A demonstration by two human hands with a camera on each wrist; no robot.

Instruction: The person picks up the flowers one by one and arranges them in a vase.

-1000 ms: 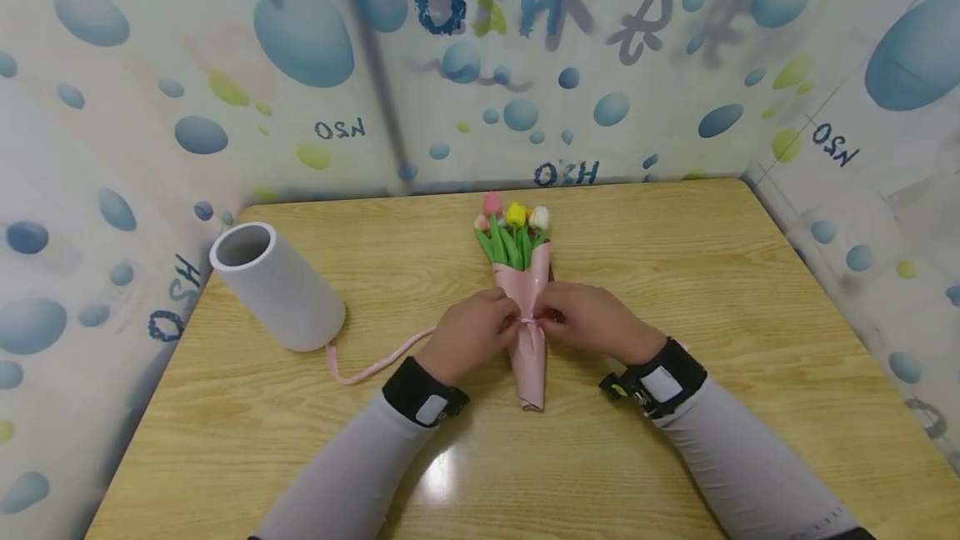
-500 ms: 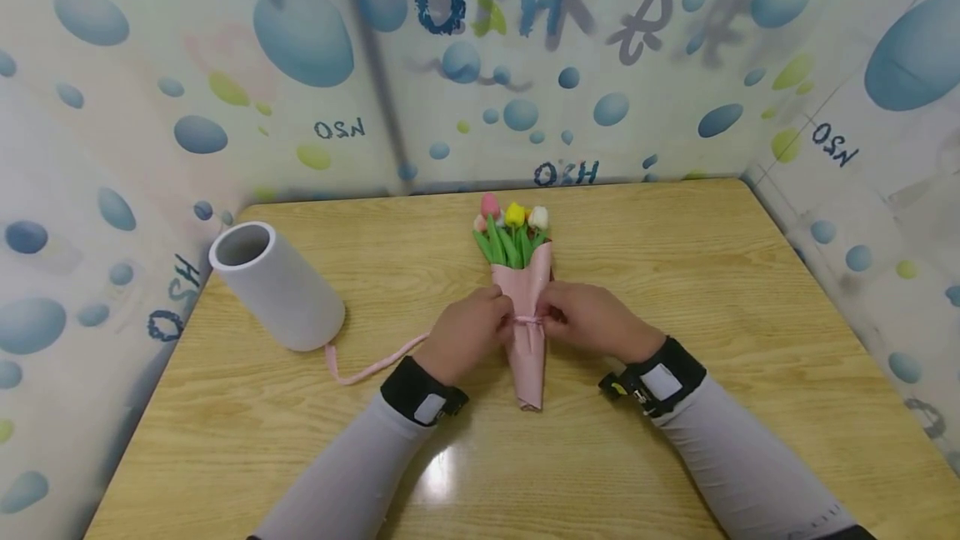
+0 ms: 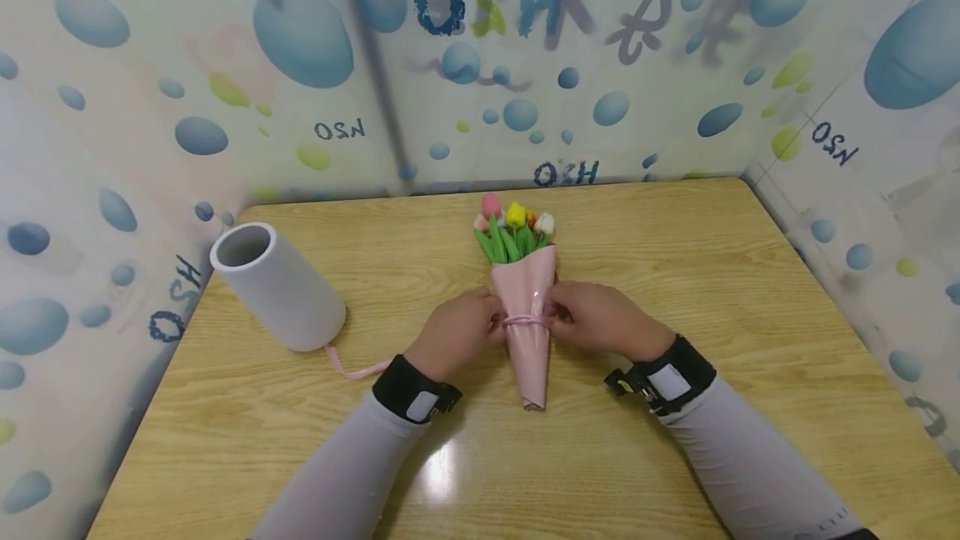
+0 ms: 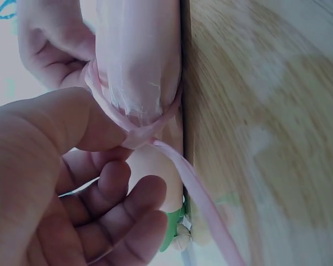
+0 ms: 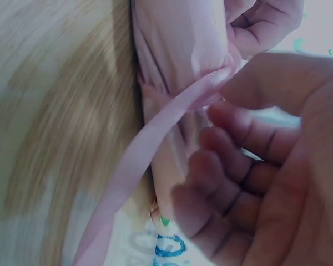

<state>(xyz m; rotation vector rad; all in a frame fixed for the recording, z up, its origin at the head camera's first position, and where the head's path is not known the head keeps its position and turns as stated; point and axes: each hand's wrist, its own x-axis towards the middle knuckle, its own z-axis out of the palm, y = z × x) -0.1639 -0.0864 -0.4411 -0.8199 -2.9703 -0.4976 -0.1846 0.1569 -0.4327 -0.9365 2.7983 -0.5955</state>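
1. Bouquet lies mid-table, blooms at 12 o'clock, foot at 6. Blooms sit near the back edge; the right edge is well apart at 3.
2. Left hand at 9 o'clock of the bouquet: thumb and index pinch the ribbon, other fingers loosely curled.
3. Right hand at 3 o'clock: thumb and index pinch the ribbon too, other fingers bent, with gaps between them.
4. Ribbon loops round the paper wrap. 1 tail runs toward 9, to the foot of the vase; can't tell if it goes under.
5. Vase stands at 9 o'clock, well apart from the left hand, near the table's left edge.
6. Table: light wood grain, rounded back corners, glare patch at 7 o'clock of the bouquet.
7. Wall behind at 12: pale, blue and green dots, letters, soft shadows.
8. Materials: wrap glossy pink, narrowing to 6 o'clock; ribbon flat, pink; vase matte white cylinder, round mouth; leaves green, pointed; blooms pink, yellow, orange, white. 2 black wristbands, grey sleeves.
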